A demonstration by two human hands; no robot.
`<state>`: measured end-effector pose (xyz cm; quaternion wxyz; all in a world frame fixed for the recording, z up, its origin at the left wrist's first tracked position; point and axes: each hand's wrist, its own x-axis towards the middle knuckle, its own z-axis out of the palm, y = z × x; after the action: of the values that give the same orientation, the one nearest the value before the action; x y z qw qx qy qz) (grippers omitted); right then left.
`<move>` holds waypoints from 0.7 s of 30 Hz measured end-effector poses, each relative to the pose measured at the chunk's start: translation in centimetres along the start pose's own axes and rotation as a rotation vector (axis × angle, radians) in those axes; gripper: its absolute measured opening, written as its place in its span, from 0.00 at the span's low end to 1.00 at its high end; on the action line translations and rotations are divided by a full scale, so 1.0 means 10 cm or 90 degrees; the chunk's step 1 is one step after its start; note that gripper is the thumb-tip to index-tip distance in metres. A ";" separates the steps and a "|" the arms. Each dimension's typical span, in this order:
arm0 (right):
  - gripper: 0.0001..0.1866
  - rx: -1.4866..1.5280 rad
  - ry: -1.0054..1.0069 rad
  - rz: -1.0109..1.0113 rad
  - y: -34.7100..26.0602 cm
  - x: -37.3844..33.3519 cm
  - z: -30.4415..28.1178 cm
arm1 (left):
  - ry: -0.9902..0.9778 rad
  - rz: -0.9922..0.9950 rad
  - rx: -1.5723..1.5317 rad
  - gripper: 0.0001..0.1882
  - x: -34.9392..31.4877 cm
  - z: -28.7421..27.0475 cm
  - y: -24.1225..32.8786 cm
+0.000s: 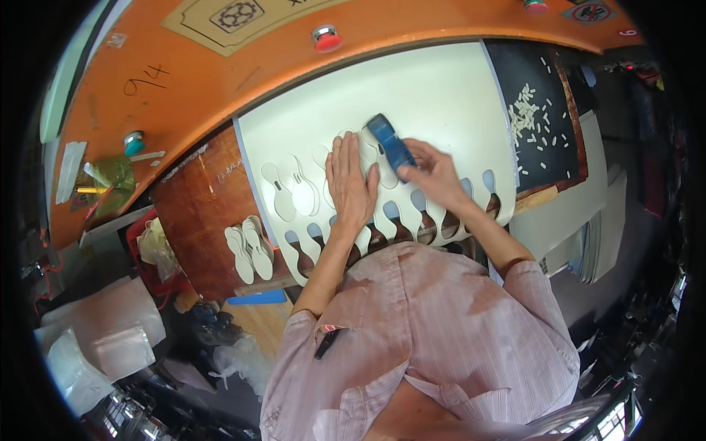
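My left hand (351, 180) lies flat on a white sheet (309, 117), fingers stretched forward and close together. Beside it, my right hand (434, 173) grips a blue sole-shaped cutting die (391, 143) by its near end. The die is tilted on the sheet, its far end pointing away to the left. Cut sole outlines (304, 195) run in a row left of my left hand, each with a small dark slot. Sole-shaped gaps (419, 200) notch the sheet's near edge. What lies beneath the die and my left palm is hidden.
An orange machine front (272, 44) spans the far side, with a red button (327, 38) and a green button (133, 142). Stacked cut insoles (250, 246) lie on the brown board (195, 213) at left. Small white pieces (526, 114) are scattered on a black mat (540, 66) at right.
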<state>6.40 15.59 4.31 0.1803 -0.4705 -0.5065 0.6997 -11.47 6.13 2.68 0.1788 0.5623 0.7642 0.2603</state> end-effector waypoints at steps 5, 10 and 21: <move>0.35 -0.040 0.129 -0.082 -0.14 -0.10 -0.35 | -0.009 -0.022 -0.012 0.38 -0.01 -0.01 0.02; 0.35 -0.411 0.163 -0.319 -0.10 -0.20 -0.23 | -0.009 -0.034 -0.034 0.39 0.01 -0.02 0.00; 0.39 -0.501 0.218 -0.425 0.23 -0.06 -0.05 | 0.334 -0.161 -0.137 0.16 -1.41 -0.16 -0.11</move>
<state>7.63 14.48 2.50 0.2829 -0.4236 -0.8154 0.2752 -8.94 -7.90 2.97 0.0648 0.3540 0.8165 0.4514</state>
